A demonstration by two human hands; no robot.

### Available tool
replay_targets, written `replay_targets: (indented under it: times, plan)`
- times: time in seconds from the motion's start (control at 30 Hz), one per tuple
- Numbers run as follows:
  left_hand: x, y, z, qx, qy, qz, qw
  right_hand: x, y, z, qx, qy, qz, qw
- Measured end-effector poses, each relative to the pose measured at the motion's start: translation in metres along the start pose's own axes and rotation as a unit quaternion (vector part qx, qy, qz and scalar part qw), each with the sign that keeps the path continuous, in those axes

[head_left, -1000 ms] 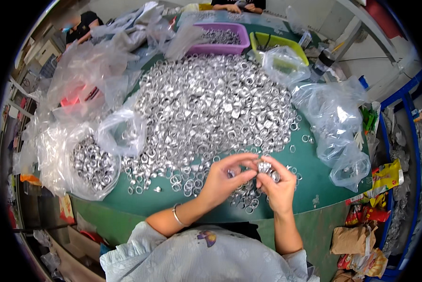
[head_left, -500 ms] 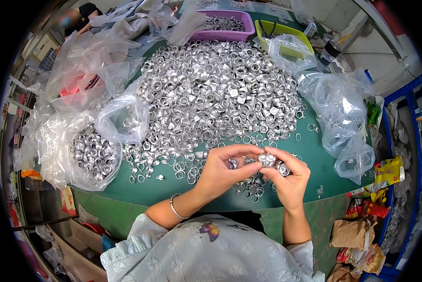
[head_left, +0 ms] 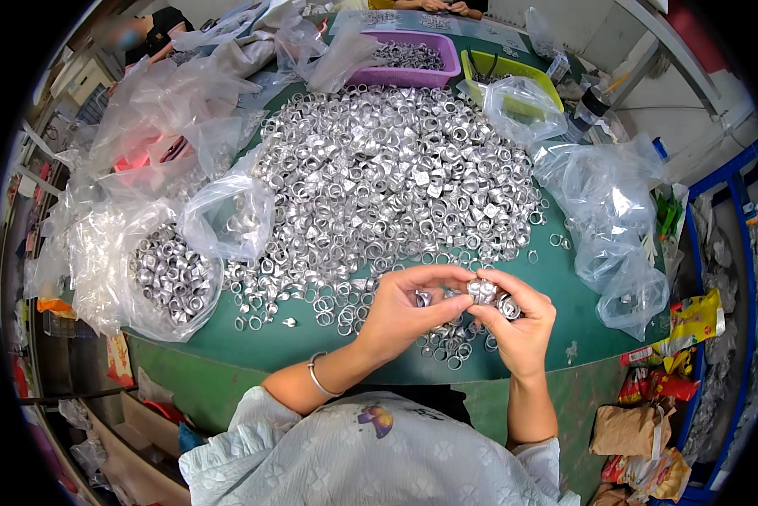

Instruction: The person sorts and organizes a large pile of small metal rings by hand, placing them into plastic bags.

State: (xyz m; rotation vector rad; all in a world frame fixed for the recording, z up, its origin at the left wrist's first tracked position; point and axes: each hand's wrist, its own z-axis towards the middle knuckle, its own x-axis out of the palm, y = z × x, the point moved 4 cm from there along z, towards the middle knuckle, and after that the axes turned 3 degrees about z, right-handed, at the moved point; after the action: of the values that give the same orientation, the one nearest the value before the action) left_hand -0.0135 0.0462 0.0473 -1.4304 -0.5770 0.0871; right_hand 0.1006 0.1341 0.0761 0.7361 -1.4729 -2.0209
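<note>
Small stack of shiny silver metal rings (head_left: 486,292) sits pinched in the right hand (head_left: 518,325), fingers closed around it, held just above the near edge of the green table (head_left: 564,278). Left hand (head_left: 404,308) is curled in beside it, thumb and forefinger closed on one or two more silver rings (head_left: 423,298) and touching the stack end. Both hands meet over a thin scatter of loose rings (head_left: 450,341) on the table.

Behind the hands: big heap of silver metal rings (head_left: 396,177) covering most of the table. Left of it, a clear plastic bag part-filled with rings (head_left: 164,282), mouth open. More crumpled clear plastic bags (head_left: 606,202) on the right, and a pile of them at far left. Purple plastic tray (head_left: 417,55) with rings at the far side, yellow-green tray (head_left: 514,80) next to it. Thin metal bangle (head_left: 315,375) on the left wrist.

Risks, as a judgement: stack is gripped by fingertips only, so a slip or a misaligned ring could spill it back into the scatter. Rings near the table edge could roll off to the floor. Heap is close, so dropped pieces would get lost in it.
</note>
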Motion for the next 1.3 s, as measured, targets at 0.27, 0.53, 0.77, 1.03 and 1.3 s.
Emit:
replay_targets:
  times: [0.27,0.53,0.77,1.03,1.3]
  plan:
    - [-0.011,0.03,0.012,-0.026,-0.064,0.046,0.997,-0.012,-0.031,0.04,0.092,-0.008,0.1,0.991]
    - [-0.015,0.066,0.014,0.166,-0.102,0.331,0.923,-0.022,-0.065,0.251,-0.008,-0.083,0.049,0.995]
    - [-0.029,0.079,0.015,0.157,-0.098,0.392,0.901,-0.016,-0.145,0.451,-0.049,-0.207,0.064,0.975]
    - [-0.045,0.094,0.027,0.065,-0.128,0.415,0.898,-0.015,-0.241,0.535,-0.081,-0.233,-0.046,0.968]
    - [-0.05,0.101,0.027,0.031,-0.097,0.436,0.894,-0.01,-0.263,0.545,-0.064,-0.236,-0.033,0.969]
